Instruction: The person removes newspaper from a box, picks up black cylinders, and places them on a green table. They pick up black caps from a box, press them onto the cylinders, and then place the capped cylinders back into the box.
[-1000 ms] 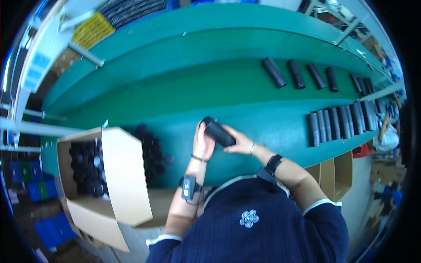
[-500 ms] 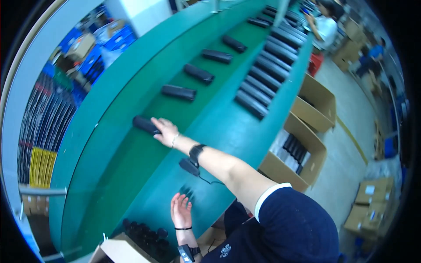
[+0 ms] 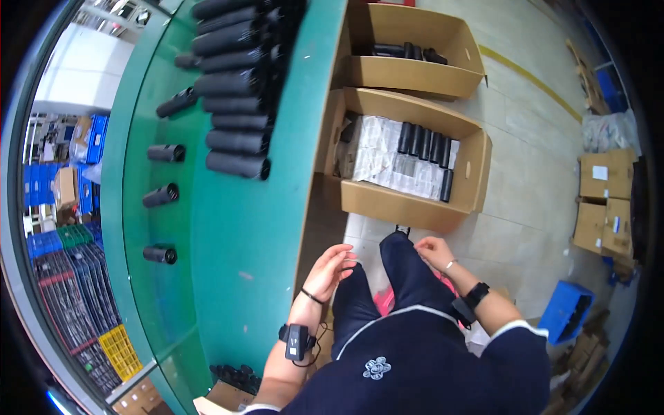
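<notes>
My left hand (image 3: 328,273) hovers beside the green bench's edge, its fingers loosely curled and apart with nothing in them. Above my right thigh is my right hand (image 3: 434,254), half curled and also holding nothing that I can see. Ahead of both hands stands a cardboard box (image 3: 401,202) lined with printed paper, apart from them. Inside it, several black cylinders (image 3: 425,144) lie side by side, with one more black cylinder (image 3: 446,185) below the row. To the left, a stack of black cylinders (image 3: 232,104) rests on the green bench (image 3: 242,228).
Single black cylinders (image 3: 160,254) lie spaced along the green belt (image 3: 149,297). A second cardboard box (image 3: 415,72) holding black cylinders stands beyond the first. Small black round parts (image 3: 235,377) sit at the lower left. A blue crate (image 3: 566,311) stands on the floor at right.
The view has swung right toward the boxes. My right hand has left the cylinder on the belt and come back over my lap; my left hand is now beside the bench's edge.
</notes>
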Demonstrator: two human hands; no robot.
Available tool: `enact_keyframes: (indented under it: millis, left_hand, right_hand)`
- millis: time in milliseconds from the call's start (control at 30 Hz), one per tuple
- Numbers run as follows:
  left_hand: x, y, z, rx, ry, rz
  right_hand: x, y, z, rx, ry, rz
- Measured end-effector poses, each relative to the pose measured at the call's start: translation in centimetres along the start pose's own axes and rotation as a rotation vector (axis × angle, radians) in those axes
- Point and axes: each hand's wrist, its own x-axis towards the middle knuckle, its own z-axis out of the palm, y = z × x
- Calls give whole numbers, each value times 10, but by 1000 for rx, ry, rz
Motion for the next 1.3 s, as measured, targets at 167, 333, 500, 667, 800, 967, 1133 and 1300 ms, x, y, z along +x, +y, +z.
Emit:
enact_keyframes:
  millis: [167,333,500,667,800,967,1133,1300]
  left_hand:
    - [154,2,51,132,-33,-210]
    - [371,2,27,498,86,-151]
    - [581,31,-115,1267,419,165]
    - [712,32,-144,1608,830,236]
    - [779,17,-161,1753,848,104]
    - [804,-3,-181,2097,1051,445]
    - [779,-1,-178,1577,905,408]
    - [736,14,-204,1814,459,601]
  right_hand:
    - [48,47,-110,-43,-103,44]
    - [160,98,-178,-390,-61,145]
    - [321,139,-199,-466,-9,-28]
    - [404,206,-233,-401,228,-1]
    - [444,288,-258,-376,274,106]
    - [487,355,-281,-378,543,60]
    - [520,381,-294,-273,786,150]
    - [560,375,-294,-391,842,104]
